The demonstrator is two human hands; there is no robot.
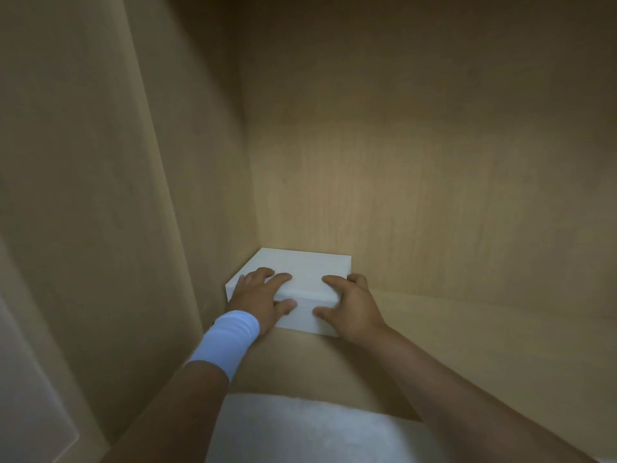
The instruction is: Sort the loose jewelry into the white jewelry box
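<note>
The white jewelry box [302, 267] sits closed on a wooden shelf, pushed into the back left corner of a cupboard. My left hand [262, 297] grips its left front corner, fingers over the lid and thumb on the front face. My right hand [350, 304] holds the right front corner the same way, fingers on the lid and around the side. A white band wraps my left wrist. No loose jewelry is in view.
The cupboard's wooden side wall [187, 195] rises close on the left and the back wall [417, 195] stands just behind the box. The shelf [467, 335] stretches to the right. A pale surface [300, 429] lies below the shelf's front edge.
</note>
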